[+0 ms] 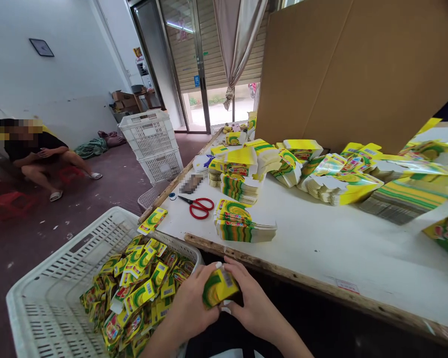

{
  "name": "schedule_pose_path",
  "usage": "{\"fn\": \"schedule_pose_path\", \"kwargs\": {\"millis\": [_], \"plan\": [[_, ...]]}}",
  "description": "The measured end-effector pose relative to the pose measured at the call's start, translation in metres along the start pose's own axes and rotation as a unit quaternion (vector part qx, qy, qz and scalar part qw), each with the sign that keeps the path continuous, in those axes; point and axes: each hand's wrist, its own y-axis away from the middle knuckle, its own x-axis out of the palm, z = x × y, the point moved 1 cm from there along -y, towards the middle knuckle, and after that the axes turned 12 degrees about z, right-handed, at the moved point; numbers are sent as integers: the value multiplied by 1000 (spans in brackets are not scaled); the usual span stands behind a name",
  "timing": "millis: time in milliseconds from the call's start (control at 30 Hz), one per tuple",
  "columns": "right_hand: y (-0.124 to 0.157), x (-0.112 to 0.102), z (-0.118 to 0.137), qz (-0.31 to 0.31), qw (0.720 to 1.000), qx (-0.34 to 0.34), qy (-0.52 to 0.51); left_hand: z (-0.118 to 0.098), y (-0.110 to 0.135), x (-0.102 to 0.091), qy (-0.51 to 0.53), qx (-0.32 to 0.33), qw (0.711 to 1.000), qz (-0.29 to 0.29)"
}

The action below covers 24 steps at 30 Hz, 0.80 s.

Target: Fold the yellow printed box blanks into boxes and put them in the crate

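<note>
A small yellow and green printed carton (221,287) is gripped between my two hands, just in front of the table's near edge. My left hand (196,291) closes round its left side, thumb below and fingers above. On the other side my right hand (248,293) holds the right end, its fingers curled over the top and the thumb underneath. The nearest table item is a stack of flat yellow-green cartons (242,223). To the left, a white plastic basket (41,293) holds a heap of yellow cartons (144,283).
Red-handled scissors (201,208) lie on the white table (306,248). More stacks of flat cartons (332,184) run along its back, before a large cardboard sheet (351,74). White crates (153,144) stand stacked beyond the table. A person (37,149) sits at the far left.
</note>
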Motion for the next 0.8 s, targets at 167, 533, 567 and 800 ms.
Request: {"fn": "schedule_pose_path", "kwargs": {"millis": [167, 533, 567, 800], "plan": [[-28, -48, 11, -138, 986, -19, 86, 46, 24, -53, -159, -144, 967, -136], [-87, -100, 12, -163, 896, 182, 371, 33, 22, -11, -10, -124, 992, 35], [-87, -99, 12, -163, 893, 189, 374, 26, 19, -7, -11, -121, 991, 58], [-89, -100, 16, -150, 884, 201, 395, 2, 7, 3, -5, -86, 984, 153]]}}
